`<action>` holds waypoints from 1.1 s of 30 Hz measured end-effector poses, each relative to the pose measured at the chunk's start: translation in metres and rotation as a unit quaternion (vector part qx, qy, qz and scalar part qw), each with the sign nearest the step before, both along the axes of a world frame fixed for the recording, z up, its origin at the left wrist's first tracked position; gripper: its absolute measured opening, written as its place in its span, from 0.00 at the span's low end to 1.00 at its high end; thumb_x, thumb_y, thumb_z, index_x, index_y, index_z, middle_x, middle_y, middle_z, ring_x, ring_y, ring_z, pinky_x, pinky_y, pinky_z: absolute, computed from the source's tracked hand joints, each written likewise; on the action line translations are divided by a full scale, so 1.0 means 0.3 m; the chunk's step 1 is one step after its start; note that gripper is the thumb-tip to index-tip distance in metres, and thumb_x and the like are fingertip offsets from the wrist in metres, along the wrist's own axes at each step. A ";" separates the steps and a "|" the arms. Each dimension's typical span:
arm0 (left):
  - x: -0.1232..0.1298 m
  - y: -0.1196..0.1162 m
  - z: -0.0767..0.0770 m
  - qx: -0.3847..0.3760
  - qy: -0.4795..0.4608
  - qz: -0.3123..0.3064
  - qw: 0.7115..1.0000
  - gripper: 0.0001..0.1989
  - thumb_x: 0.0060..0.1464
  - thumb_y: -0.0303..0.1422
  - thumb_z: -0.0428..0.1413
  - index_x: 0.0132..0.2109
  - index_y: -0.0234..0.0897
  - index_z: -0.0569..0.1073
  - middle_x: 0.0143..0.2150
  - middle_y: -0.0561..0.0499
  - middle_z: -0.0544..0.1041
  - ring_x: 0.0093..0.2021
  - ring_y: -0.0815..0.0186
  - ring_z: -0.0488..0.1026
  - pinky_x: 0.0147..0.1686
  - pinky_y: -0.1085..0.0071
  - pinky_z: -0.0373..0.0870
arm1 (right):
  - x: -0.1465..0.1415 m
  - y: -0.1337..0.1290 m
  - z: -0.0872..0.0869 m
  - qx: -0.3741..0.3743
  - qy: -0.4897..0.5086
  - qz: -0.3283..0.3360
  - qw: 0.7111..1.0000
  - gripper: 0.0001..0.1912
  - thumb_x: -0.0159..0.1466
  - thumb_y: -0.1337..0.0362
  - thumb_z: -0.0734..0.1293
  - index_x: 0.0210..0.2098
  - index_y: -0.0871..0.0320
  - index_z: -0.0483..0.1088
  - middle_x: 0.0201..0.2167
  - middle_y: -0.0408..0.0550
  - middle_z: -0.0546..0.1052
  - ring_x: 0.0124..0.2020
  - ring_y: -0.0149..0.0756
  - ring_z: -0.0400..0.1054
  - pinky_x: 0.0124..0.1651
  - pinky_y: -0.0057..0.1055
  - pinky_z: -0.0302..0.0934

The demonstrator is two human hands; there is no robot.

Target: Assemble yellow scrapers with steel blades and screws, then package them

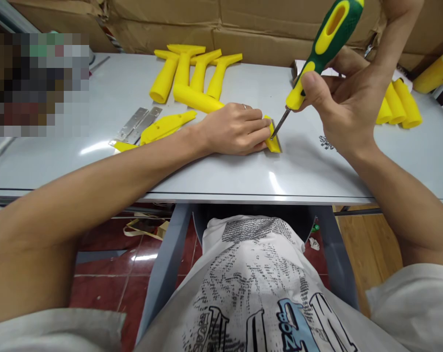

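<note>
My left hand (239,129) is closed round a yellow scraper, its handle (199,99) sticking out to the left and its head (274,142) lying on the white table, with a metal blade along the right edge. My right hand (348,93) grips a green and yellow screwdriver (317,56), thumb and fingers pressed on its lower handle. The screwdriver is tilted, and its metal tip touches the scraper head. A small pile of screws (327,143) lies beside my right hand. Left of my left hand are flat yellow pieces (166,126) and metal blades (137,123).
Several yellow scraper handles (217,78) lie at the back of the white table (221,178). More yellow handles (407,103) rest at the right. Cardboard boxes (251,34) stand behind the table. A yellow roll (437,71) is at the far right.
</note>
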State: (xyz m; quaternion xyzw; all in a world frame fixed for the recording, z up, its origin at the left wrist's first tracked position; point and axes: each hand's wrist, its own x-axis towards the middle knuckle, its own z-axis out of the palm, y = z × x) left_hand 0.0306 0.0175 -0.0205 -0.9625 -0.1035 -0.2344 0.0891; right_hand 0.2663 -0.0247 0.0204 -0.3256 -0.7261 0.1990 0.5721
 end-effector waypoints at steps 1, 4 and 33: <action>0.000 -0.002 0.002 0.001 0.007 0.000 1.000 0.21 0.75 0.48 0.45 0.42 0.42 0.76 0.47 0.44 0.83 0.46 0.54 0.81 0.42 0.52 0.80 | 0.004 0.013 -0.008 0.028 0.002 -0.003 1.000 0.49 0.61 0.36 0.73 0.69 0.37 0.42 0.44 0.39 0.76 0.32 0.38 0.75 0.33 0.40 0.74; 0.000 -0.009 0.008 0.006 0.020 0.000 1.000 0.21 0.75 0.48 0.45 0.43 0.42 0.76 0.47 0.43 0.83 0.47 0.54 0.81 0.44 0.52 0.80 | 0.002 0.027 -0.018 0.122 0.015 0.004 0.992 0.42 0.64 0.37 0.73 0.66 0.36 0.46 0.34 0.36 0.75 0.32 0.39 0.75 0.30 0.38 0.70; -0.001 -0.022 0.023 0.045 0.030 -0.009 0.999 0.25 0.77 0.49 0.43 0.42 0.40 0.76 0.45 0.43 0.83 0.44 0.55 0.81 0.39 0.56 0.79 | 0.007 0.170 0.001 0.338 0.138 0.012 0.931 0.23 0.69 0.42 0.72 0.61 0.20 0.63 0.39 0.30 0.71 0.30 0.25 0.72 0.27 0.25 0.66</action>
